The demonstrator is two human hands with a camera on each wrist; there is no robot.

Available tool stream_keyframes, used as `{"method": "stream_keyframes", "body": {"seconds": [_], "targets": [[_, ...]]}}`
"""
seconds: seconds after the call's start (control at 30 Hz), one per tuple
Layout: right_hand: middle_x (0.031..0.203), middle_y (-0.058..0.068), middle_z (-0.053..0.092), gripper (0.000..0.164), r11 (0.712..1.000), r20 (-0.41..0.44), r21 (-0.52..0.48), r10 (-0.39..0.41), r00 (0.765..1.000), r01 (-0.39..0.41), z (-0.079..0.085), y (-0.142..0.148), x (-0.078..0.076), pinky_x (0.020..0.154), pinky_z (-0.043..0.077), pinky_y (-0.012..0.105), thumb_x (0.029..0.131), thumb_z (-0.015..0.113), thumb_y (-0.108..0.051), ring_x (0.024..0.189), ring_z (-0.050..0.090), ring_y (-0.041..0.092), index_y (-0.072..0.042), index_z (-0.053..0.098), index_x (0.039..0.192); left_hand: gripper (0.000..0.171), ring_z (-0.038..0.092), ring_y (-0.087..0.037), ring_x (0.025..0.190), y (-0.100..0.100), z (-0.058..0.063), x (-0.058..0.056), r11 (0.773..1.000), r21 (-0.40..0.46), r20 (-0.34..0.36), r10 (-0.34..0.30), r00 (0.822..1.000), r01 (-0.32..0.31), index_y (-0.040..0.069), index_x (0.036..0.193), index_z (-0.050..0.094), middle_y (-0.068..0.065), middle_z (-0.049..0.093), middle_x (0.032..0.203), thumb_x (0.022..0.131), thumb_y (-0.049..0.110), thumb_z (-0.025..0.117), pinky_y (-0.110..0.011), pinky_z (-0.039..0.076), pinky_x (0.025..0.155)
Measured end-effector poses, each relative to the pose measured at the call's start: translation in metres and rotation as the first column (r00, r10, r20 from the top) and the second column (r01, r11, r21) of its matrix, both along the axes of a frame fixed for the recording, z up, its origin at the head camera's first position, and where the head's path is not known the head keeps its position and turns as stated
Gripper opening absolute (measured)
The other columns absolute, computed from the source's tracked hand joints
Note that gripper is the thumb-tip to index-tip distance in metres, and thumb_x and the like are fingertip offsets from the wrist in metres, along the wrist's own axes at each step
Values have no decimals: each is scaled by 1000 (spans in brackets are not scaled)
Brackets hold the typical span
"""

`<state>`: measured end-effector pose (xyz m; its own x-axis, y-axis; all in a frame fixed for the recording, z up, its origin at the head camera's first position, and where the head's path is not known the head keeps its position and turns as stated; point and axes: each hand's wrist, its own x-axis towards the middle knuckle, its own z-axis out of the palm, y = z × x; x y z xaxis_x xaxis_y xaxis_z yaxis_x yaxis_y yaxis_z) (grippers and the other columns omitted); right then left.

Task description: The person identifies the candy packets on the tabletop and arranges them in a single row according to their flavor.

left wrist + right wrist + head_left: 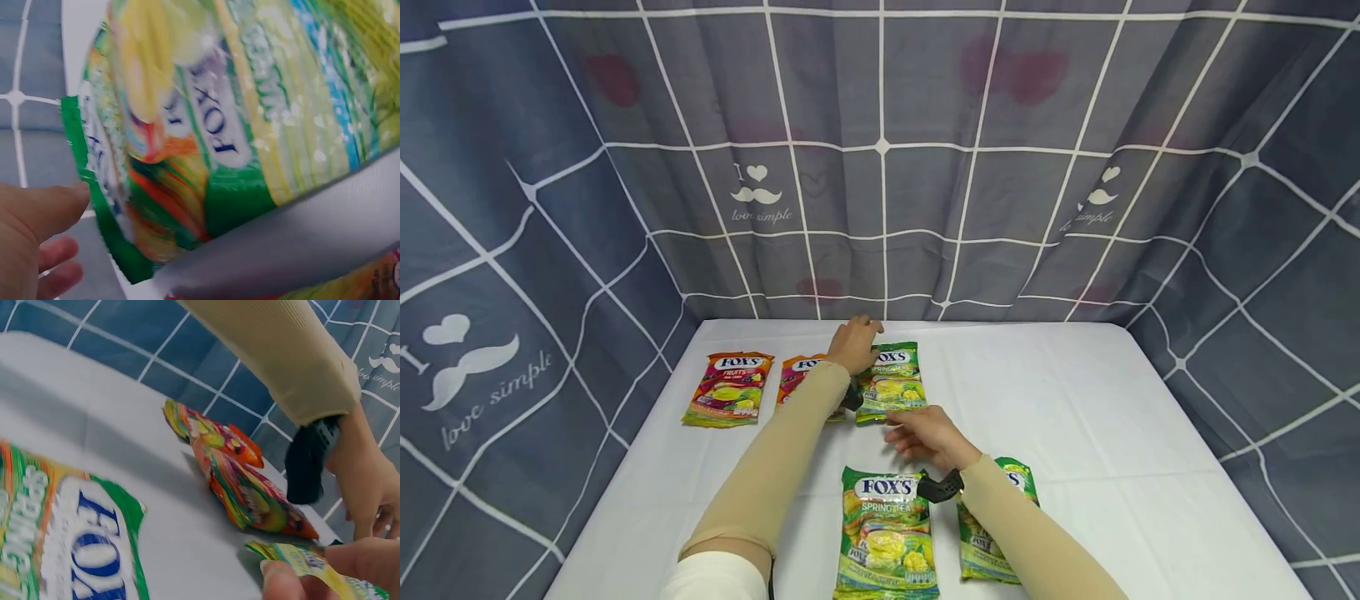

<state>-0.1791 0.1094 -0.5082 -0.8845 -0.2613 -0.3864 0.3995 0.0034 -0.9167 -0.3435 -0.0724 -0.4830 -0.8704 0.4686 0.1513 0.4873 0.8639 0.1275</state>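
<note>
A green Fox's Spring Tea candy bag (pixel 891 383) lies at the back of the table, in the middle. My left hand (pixel 853 343) is at its top end; in the left wrist view the thumb (pixel 75 199) touches the green sealed edge, and the other fingers stay apart from it. My right hand (pixel 931 437) is at the bottom end of this bag. In the right wrist view, the right thumb and a finger (pixel 362 559) pinch the bag's corner (pixel 294 557). Left of it lies a red Fox's candy bag (pixel 792 375), partly hidden by the left forearm.
Another red Fox's Fruits bag (pixel 730 389) lies at the far left. Nearer the front is a green Spring Tea bag (pixel 886 533), with another green bag (pixel 988 546) partly under the right forearm. A checked curtain (pixel 880 192) surrounds the white table (pixel 1075 400).
</note>
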Motion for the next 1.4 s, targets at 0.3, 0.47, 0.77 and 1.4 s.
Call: {"method": "stream_keyframes", "body": {"seconds": [0.3,0.47,0.77,1.4], "targets": [[98,30,77,42,982,-168,115,168,971,-150,16,28,3,64,63,35,110,69,-21,64,71,14,17,70,126,44,68,-31,109,-2,29,19,985,170,159,-13,987,-15,10,142,66,-14,70,127,104,24,80,-49,57,91],[94,25,78,40,967,-229,218,181,956,-131,22,39,8,64,64,38,109,72,-24,66,73,19,14,73,123,43,68,-24,92,-5,44,33,970,241,213,-50,976,-3,10,139,66,-9,72,112,104,28,81,-44,57,83],[84,19,78,39,924,-244,363,221,944,-123,31,50,27,60,63,43,104,79,-30,61,72,28,8,78,111,34,61,-16,70,-17,62,75,944,326,285,-152,946,54,3,131,69,-4,69,88,106,25,75,-35,52,70],[80,17,77,32,877,-231,436,327,917,-202,44,56,59,53,61,45,103,81,-28,56,71,31,4,78,106,17,74,-35,71,-65,63,152,930,368,554,-212,805,-8,5,107,72,-8,75,80,108,22,73,-34,53,66]]}}
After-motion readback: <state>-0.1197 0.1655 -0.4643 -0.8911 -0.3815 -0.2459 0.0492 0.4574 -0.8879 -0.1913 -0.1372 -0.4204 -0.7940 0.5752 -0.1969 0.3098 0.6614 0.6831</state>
